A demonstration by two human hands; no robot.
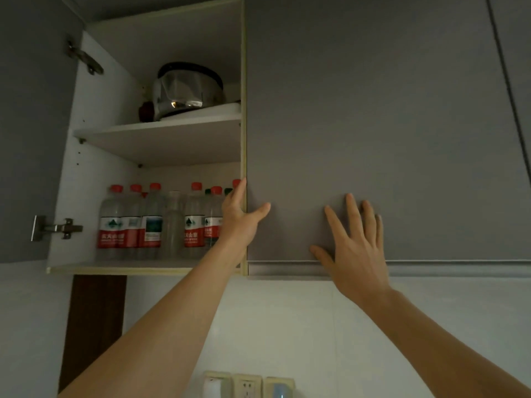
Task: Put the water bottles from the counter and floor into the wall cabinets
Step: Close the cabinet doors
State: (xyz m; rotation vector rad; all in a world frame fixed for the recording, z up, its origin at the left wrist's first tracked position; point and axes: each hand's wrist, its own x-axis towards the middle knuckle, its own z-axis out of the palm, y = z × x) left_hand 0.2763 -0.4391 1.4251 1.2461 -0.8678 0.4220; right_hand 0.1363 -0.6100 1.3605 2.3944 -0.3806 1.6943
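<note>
The wall cabinet (161, 139) stands open on the left side. Its gray open door (26, 124) is swung out to the left. The water bottles (152, 222) stand in a row on the bottom shelf (115, 267). Most have red caps and red labels. A shiny metal pot (186, 91) sits on the upper shelf (161, 133).

The left hand (240, 214) holds the edge of the closed gray door (373, 124). Its fingers go behind the edge and its thumb lies on the front, so its grip is grasping the door. The right hand (355, 242) lies flat on the same door, low down, fingers straight and spread, grip released.

White wall sockets (248, 384) show at the bottom.
</note>
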